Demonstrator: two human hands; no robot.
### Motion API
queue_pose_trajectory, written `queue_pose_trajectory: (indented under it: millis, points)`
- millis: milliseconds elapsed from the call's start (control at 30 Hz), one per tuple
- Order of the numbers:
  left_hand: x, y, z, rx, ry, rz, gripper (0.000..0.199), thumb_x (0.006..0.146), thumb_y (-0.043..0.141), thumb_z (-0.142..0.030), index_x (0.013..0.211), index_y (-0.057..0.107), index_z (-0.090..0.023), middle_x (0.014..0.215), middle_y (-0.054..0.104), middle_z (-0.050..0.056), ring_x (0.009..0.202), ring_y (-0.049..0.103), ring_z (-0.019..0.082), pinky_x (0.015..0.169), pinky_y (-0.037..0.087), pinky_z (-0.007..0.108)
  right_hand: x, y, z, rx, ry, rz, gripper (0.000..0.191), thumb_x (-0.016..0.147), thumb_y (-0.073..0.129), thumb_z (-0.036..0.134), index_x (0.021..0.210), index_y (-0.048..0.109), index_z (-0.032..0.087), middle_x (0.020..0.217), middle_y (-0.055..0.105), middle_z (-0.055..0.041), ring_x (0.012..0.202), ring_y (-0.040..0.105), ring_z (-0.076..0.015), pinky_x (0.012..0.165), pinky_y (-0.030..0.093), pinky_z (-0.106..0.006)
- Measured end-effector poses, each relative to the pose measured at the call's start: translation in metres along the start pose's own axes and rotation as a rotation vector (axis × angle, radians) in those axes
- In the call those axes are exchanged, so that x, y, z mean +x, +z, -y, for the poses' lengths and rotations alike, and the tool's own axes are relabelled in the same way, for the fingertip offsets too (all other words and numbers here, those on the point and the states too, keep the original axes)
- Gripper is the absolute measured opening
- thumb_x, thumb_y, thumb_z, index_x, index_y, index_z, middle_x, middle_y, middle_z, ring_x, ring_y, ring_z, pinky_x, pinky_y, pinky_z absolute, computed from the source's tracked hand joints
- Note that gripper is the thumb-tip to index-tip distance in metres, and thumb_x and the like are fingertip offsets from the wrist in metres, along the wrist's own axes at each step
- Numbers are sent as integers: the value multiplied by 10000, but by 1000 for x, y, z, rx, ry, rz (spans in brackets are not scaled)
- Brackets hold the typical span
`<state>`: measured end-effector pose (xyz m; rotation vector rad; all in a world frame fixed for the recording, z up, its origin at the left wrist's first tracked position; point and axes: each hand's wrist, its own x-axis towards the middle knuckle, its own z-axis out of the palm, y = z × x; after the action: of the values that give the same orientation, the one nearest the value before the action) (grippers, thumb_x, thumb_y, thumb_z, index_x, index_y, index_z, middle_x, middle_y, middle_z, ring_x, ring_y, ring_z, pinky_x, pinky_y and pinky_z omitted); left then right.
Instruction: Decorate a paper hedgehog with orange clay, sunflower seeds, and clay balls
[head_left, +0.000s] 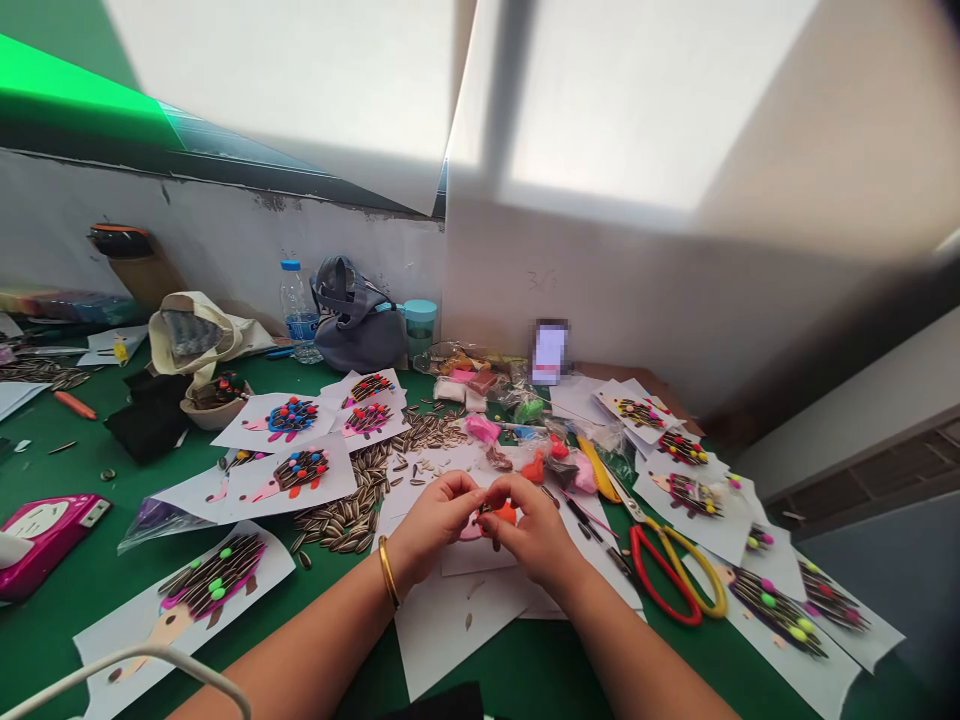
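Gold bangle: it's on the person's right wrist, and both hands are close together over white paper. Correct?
Not quite: the head view shows the gold bangle on the left wrist, not the right. The rest holds: left hand and right hand are close together over white paper.

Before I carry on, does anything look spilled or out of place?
Possibly the sunflower seeds: they're spread loose on the green tabletop, uncontained, with strays at the heap's edge. It may be intentional; nothing looks clearly damaged.

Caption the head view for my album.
Two hands working small pieces above white paper, sunflower seeds and hedgehog pictures around.
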<state>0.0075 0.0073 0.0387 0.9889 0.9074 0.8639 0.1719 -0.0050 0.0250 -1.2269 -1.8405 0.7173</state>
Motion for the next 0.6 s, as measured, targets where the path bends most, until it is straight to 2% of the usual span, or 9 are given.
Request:
queue_pose_trajectory:
  millis: [133,200,267,333,400,467,533,600]
  points:
    - [3,-5,4,-11,-14,1,328,747,687,-436,727,471,-190,488,380,-104,427,241,43,425,139,190,0,-3,-3,32,-44,-52,16,841,624,230,846,631,216,797,645,0,740,568,-153,700,432,-274]
    - [3,-6,6,-15,-31,20,323,748,684,-429,726,466,-193,489,366,-106,428,225,45,426,115,201,1,-5,-4,61,-74,-81,68,870,588,245,870,651,217,815,653,-12,753,574,-158,713,440,-279]
    - [4,-6,7,15,-34,42,317,756,674,-443,732,481,-192,495,365,-104,428,227,49,428,122,204,2,-7,-7,84,-83,-85,90,873,578,250,868,663,219,825,653,-17,761,576,-161,718,446,-281]
    - [5,-7,8,102,3,36,304,785,634,-467,745,524,-186,523,415,-84,443,286,60,436,187,203,4,-11,-11,96,-53,-87,99,867,577,256,856,668,218,835,654,-22,775,582,-167,719,451,-283]
    - [8,-9,9,275,102,-20,284,822,581,-458,770,582,-179,612,529,-37,521,425,92,496,312,216,7,-16,-18,84,18,-108,110,859,576,272,859,670,215,858,661,-30,801,595,-178,726,459,-287]
    - [11,-13,11,521,222,-105,254,855,531,-411,822,638,-183,757,635,12,690,556,146,634,411,254,10,-21,-25,24,103,-113,122,852,573,281,871,673,213,886,672,-37,835,606,-190,744,465,-292]
    - [14,-18,14,776,277,-162,246,878,484,-356,908,672,-201,897,694,38,849,610,195,759,438,298,12,-25,-32,-87,161,-71,134,853,554,267,875,675,216,908,682,-35,859,612,-192,767,461,-295]
    - [16,-21,17,973,267,-182,275,889,448,-314,997,683,-221,1004,715,46,937,629,224,814,444,326,13,-26,-37,-207,181,6,145,853,531,243,859,675,223,909,689,-25,862,616,-185,770,453,-289]
